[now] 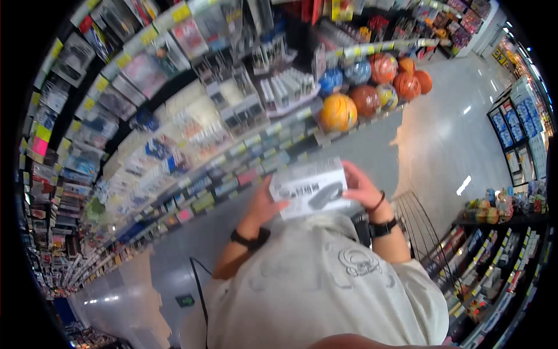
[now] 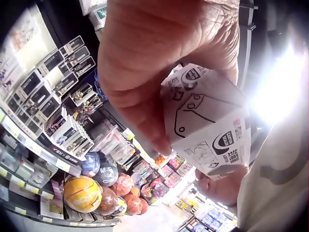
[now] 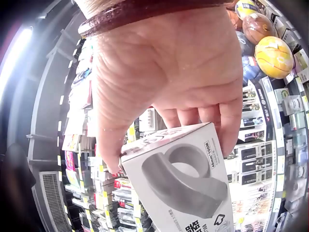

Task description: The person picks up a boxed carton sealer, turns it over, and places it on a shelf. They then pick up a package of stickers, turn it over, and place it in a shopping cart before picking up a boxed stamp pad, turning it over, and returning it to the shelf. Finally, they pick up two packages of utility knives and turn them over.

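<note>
A white carton sealer box [image 1: 296,185] is held in front of the chest, with a grey tape dispenser pictured on its face. My left hand [image 1: 261,205] grips its left end, thumb on the printed face. At the other end my right hand [image 1: 361,191] holds it, thumb on the front and the other fingers behind. The left wrist view shows a box end [image 2: 207,121] with line drawings and the words "carton sealer". In the right wrist view the pictured face [image 3: 186,186] is seen close up below the right palm [image 3: 169,82].
Shelves of packaged goods [image 1: 197,110] run along the left and ahead. Several balls [image 1: 339,113] sit at the shelf end. On the right are a wire basket [image 1: 415,221] and another shelf unit [image 1: 494,262], with shiny floor [image 1: 436,134] beyond.
</note>
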Demonstrator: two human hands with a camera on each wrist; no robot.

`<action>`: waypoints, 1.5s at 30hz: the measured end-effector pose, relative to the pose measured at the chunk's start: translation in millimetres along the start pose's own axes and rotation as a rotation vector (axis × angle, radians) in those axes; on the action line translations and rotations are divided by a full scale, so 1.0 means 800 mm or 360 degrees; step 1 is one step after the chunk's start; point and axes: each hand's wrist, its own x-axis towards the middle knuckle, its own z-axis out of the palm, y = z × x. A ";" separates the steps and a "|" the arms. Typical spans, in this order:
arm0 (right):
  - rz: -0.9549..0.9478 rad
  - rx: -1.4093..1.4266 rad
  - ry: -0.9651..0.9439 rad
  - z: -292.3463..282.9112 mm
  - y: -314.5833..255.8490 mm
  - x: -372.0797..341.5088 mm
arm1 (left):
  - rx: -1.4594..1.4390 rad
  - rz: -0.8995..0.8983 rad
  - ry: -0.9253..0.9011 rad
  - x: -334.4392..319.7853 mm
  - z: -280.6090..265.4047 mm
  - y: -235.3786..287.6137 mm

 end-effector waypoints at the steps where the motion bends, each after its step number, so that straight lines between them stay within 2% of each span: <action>1: 0.0008 0.0015 -0.0028 -0.002 -0.003 0.000 | -0.0036 0.0116 -0.0010 0.002 -0.003 -0.016; 2: -0.0017 -0.0011 -0.0064 -0.004 -0.006 0.002 | -0.0034 0.0247 0.0015 0.005 0.001 -0.022; 7: 0.0038 -0.0131 -0.0017 -0.014 -0.015 -0.009 | 0.0073 -0.0112 -0.0032 0.012 0.001 -0.024; 10: 0.0080 -0.0169 0.0063 -0.026 -0.013 -0.019 | 0.0130 -0.0035 0.0018 0.024 -0.003 -0.055; 12: 0.0124 -0.0189 0.0061 -0.020 -0.028 -0.026 | 0.0316 -0.0011 -0.0021 0.028 -0.004 -0.061; 14: 0.0101 -0.0187 0.0075 -0.038 -0.013 -0.038 | 0.0630 -0.0054 -0.0027 0.037 -0.008 -0.072; 17: 0.0051 -0.0142 0.0062 -0.047 -0.004 -0.044 | 0.0842 0.0131 -0.0090 0.042 -0.007 -0.084; 18: 0.0021 -0.0162 0.0073 -0.051 0.002 -0.046 | 0.0611 0.0152 -0.0161 0.026 0.027 -0.028; 19: 0.0031 -0.0200 0.0092 -0.061 0.003 -0.055 | 0.0701 0.0230 -0.0194 0.026 0.041 0.000; 20: -0.0016 -0.0290 0.0109 -0.071 0.008 -0.059 | 0.0741 0.0272 -0.0208 0.023 0.051 0.009; 22: 0.0058 -0.0257 0.0058 -0.073 -0.002 -0.067 | 0.0071 -0.0087 -0.0319 0.025 0.060 -0.013; 23: 0.0119 -0.0311 0.0120 -0.076 -0.005 -0.073 | 0.0003 0.0030 -0.0331 0.027 0.066 -0.018; 25: 0.0178 -0.0238 0.0251 -0.071 -0.009 -0.080 | 0.0350 0.0176 -0.0254 0.024 0.073 -0.007; 27: 0.0210 -0.0276 0.0275 -0.064 -0.011 -0.080 | 0.0422 0.0218 -0.0277 0.025 0.071 0.005; 31: 0.0273 -0.0482 0.0360 -0.073 0.002 -0.084 | 0.0342 0.0042 -0.0210 0.022 0.070 -0.017; 35: 0.0310 -0.0484 0.0260 -0.085 0.011 -0.068 | 0.0421 -0.0045 -0.0158 0.019 0.055 -0.029; 39: 0.0333 -0.0553 0.0150 -0.081 0.013 -0.046 | 0.0188 -0.0050 0.0063 -0.004 0.059 -0.026; 45: 0.0401 -0.0542 -0.0086 -0.073 0.016 -0.015 | 0.0227 -0.0079 0.0288 -0.039 0.062 -0.021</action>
